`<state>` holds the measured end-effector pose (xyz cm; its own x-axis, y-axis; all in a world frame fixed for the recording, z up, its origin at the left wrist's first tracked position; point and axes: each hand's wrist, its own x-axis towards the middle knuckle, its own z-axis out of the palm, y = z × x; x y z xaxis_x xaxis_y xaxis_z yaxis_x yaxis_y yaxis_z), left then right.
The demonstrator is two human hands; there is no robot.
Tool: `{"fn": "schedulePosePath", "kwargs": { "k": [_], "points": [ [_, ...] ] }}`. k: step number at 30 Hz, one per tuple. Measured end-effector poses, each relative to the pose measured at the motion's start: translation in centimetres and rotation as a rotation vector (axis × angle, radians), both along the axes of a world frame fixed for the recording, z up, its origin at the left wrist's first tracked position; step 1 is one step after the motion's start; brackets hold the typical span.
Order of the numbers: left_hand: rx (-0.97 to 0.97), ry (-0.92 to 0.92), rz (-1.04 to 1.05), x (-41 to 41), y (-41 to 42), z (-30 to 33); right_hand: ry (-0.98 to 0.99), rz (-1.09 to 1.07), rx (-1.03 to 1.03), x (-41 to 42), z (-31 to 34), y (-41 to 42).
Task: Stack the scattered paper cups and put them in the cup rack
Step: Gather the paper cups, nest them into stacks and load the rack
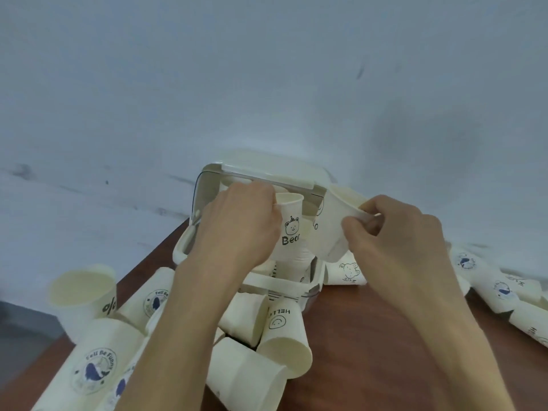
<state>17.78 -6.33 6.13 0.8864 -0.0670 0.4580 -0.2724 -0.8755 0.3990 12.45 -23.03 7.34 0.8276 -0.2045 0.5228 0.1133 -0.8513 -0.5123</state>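
Observation:
My left hand (237, 226) grips a stack of white paper cups; its top cup, the bear cup (292, 229), shows a bear drawing and "Bear". The stack stands inside the white cup rack (181, 250), whose clear lid (267, 179) is raised at the back. My right hand (394, 232) pinches the rim of a single tilted cup (329, 229) just right of the stack, over the rack. Several more paper cups lie scattered on the brown table (370, 336), among them a "HELLO" smiley cup (284, 330) in front of the rack.
An upright cup (81, 295) stands at the table's left edge. Whale-print cups (95, 366) lie at the lower left. More cups (501, 289) lie in a row at the right. A white wall rises right behind the rack.

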Motion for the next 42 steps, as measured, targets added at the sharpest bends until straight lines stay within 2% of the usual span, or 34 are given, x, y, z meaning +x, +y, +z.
{"fn": "schedulePosePath", "kwargs": {
  "k": [8,23,26,32,42],
  "points": [
    [-0.051,0.001,0.070,1.5,2.7,-0.7,0.056,0.015,-0.029,3.6,-0.7,3.8],
    [-0.224,0.067,0.126,4.3,5.9,-2.9,-0.017,0.138,-0.131,4.4,-2.9,4.7],
    [-0.222,0.056,0.143,4.7,6.1,-3.2,-0.086,0.195,-0.115,4.7,-3.1,5.1],
    [-0.224,0.158,0.181,5.3,6.7,-4.1,-0.109,0.257,-0.076,5.3,-4.1,5.6],
    [-0.112,0.290,0.183,6.3,6.5,-5.6,0.053,0.301,-0.155,6.8,-6.7,5.9]
  ]
}}
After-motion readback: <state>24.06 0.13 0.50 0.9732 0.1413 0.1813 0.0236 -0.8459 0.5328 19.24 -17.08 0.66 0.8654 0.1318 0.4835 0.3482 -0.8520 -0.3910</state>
